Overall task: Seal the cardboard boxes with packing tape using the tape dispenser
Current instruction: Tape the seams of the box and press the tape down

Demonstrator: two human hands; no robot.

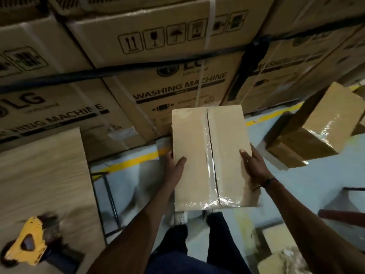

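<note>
The dispenser (26, 246) lies on the bench (45, 165) at near left. Both hands grasp the box (212, 157) in mid-air: left hand (174, 167) and right hand (254, 165) on opposite sides, thumbs on top. Its taped seam and long axis run away from the person, toward stacked cartons (167, 91).

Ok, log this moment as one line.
box: taped seam, carried off table | left hand: grips left side | right hand: grips right side | dispenser: idle on table

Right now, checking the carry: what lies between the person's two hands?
Head view: the taped brown cardboard box, held by left hand and right hand.
</note>
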